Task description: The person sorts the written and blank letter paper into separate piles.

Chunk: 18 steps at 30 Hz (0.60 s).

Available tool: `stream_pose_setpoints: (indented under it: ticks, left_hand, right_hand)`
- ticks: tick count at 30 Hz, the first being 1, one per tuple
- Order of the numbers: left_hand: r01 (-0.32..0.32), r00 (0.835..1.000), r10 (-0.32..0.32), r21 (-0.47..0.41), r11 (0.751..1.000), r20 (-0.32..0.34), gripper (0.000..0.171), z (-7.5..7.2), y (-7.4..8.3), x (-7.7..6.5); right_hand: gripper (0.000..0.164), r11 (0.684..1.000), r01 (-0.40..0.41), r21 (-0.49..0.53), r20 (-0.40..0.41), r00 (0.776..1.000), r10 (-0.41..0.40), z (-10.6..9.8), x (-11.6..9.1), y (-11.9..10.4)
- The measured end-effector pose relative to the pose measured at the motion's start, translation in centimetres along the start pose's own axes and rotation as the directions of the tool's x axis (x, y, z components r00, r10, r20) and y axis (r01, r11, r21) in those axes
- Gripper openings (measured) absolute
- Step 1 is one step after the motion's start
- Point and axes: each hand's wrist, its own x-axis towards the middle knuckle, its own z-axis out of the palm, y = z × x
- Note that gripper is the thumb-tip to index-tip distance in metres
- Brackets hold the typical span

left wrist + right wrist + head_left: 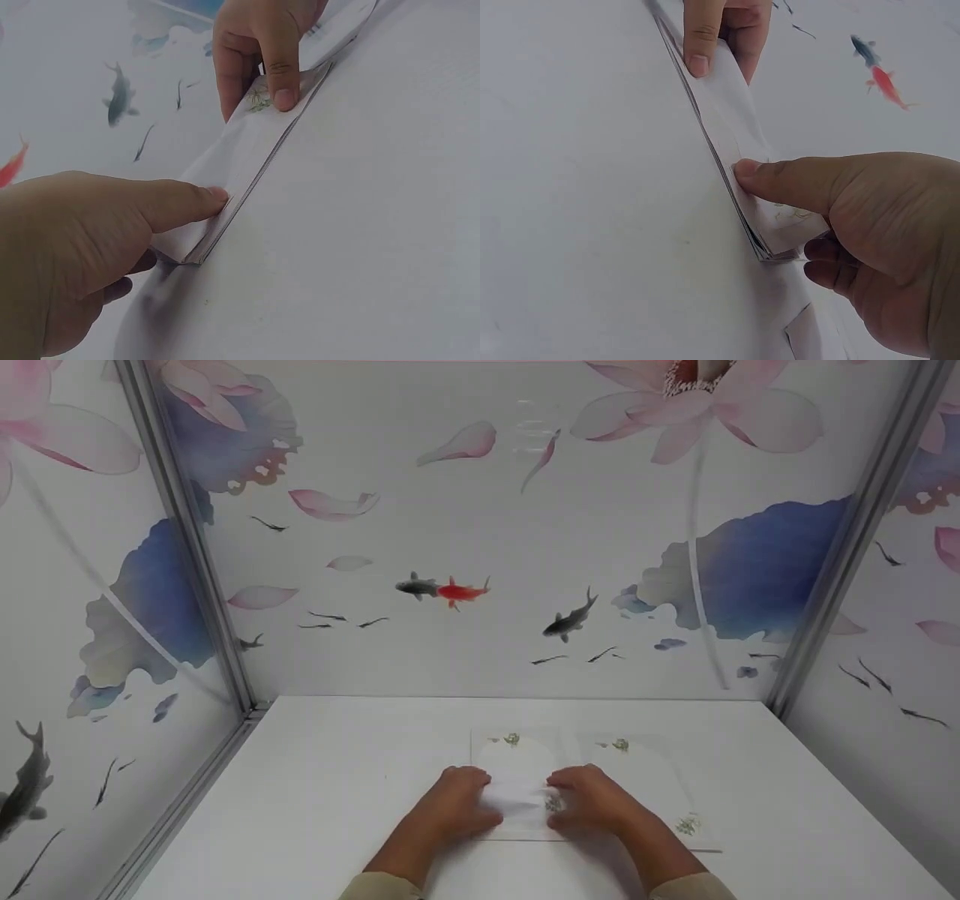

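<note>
A thin stack of white paper sheets (pixel 517 799) with small green-and-gold plant prints lies at the middle of the table's near half. My left hand (pixel 463 802) grips its left side, and my right hand (pixel 592 804) grips its right side. In the left wrist view, the left thumb presses on top of the sheets (pixel 244 161) close to their near edge, fingers underneath. The right wrist view has the right thumb flat on the paper (pixel 720 112), whose layered edges fan slightly apart at the corner.
A second printed paper stack (pixel 649 772) lies just right of the first, partly under my right forearm. The white table (pixel 322 780) meets a back panel (pixel 450 660) painted with lotus and fish. Metal posts (pixel 199 555) stand at the corners, with side panels beyond.
</note>
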Motion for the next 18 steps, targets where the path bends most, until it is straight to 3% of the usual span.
stream_pose_setpoints:
  ticks: [3, 7, 10, 14, 18]
  left_hand:
    - [0.031, 0.999, -0.031, -0.028, 0.999, -0.019, 0.066, -0.1, 0.2, -0.1]
    - [0.109, 0.989, -0.117, -0.093, 0.990, -0.086, 0.062, 0.1, 0.6, -0.1]
    - [0.180, 0.964, -0.208, -0.170, 0.969, -0.164, 0.058, 0.4, 1.0, -0.1]
    - [0.243, 0.926, -0.300, -0.246, 0.938, -0.229, 0.053, 0.6, 1.5, 0.0]
    - [0.256, 0.917, -0.323, -0.275, 0.927, -0.236, 0.049, 0.5, 1.8, -0.1]
  right_hand:
    - [0.058, 0.994, -0.092, 0.054, -0.019, 0.995, 0.093, -0.1, 0.2, -0.2]
    - [0.048, 0.969, -0.213, 0.121, -0.080, 0.971, 0.224, 0.0, 0.5, -0.3]
    - [0.043, 0.930, -0.291, 0.224, -0.107, 0.941, 0.321, 0.1, 0.6, -0.3]
    - [0.040, 0.854, -0.359, 0.378, -0.099, 0.901, 0.422, 0.2, 0.7, -0.3]
    - [0.039, 0.829, -0.354, 0.433, -0.107, 0.893, 0.437, 0.2, 0.6, -0.4]
